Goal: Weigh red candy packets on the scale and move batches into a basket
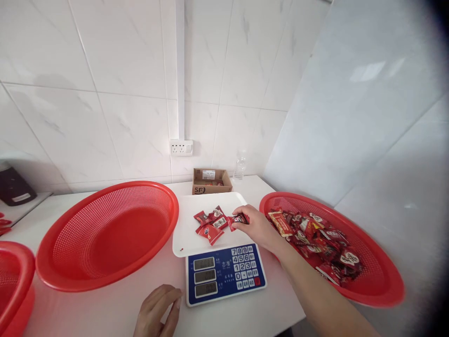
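Note:
My right hand (pixel 255 225) is closed on a small red-wrapped candy (pixel 240 218), pinched between thumb and fingertips over the right part of the white weighing tray (pixel 185 215). Left of it, several red candy packets (pixel 213 223) lie in a loose heap on that tray. The tray belongs to a digital scale (pixel 226 276) with a blue panel, number keys and three small displays. My left hand (pixel 157 309) rests by the scale's front left corner, fingers curled toward the thumb, and nothing shows in it.
On the right stands a red plastic basket (pixel 382 290) holding many wrapped candies (pixel 315 241). A larger red basket (pixel 105 276) stands left, another red basket (pixel 17 281) at the far left. Behind the scale are a cardboard box (pixel 212 188) and a clear plastic bottle (pixel 240 168).

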`<state>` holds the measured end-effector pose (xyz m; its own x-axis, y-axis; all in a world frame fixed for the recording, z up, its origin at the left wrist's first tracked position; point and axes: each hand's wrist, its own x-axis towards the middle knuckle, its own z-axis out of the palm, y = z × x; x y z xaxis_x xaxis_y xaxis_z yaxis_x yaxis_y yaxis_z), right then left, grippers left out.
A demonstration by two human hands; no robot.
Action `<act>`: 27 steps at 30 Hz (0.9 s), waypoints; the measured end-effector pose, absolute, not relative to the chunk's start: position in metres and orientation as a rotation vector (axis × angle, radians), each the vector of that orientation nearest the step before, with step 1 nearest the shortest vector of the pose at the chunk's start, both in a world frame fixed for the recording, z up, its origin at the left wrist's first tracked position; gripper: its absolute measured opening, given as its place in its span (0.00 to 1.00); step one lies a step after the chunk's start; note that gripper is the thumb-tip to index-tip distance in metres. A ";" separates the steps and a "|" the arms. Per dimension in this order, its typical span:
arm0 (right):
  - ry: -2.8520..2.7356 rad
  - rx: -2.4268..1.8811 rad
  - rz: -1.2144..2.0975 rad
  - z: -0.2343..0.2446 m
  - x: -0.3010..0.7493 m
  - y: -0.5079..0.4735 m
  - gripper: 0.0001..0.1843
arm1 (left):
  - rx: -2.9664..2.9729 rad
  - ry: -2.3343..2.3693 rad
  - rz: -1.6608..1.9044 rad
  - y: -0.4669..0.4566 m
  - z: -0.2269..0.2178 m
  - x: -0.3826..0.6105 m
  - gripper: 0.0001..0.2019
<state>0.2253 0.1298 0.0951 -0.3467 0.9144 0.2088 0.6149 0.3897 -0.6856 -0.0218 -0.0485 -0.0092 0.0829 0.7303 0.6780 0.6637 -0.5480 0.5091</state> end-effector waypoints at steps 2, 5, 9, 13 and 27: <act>-1.965 -1.256 0.750 0.100 0.224 0.120 0.10 | 2.137 1.466 1.515 -0.053 -0.003 -0.017 0.07; -1.902 -1.110 0.924 0.102 0.218 0.094 0.10 | 1.797 1.468 1.544 -0.056 0.010 -0.001 0.08; -2.028 -0.774 1.135 0.097 0.200 0.048 0.08 | 1.356 1.288 1.524 -0.047 0.033 0.028 0.24; -2.136 -0.626 1.121 0.087 0.186 0.024 0.13 | 1.334 1.240 1.391 -0.034 0.046 0.034 0.18; -2.364 -1.077 0.403 0.069 0.193 0.091 0.28 | 1.920 2.401 1.125 0.000 0.065 -0.045 0.25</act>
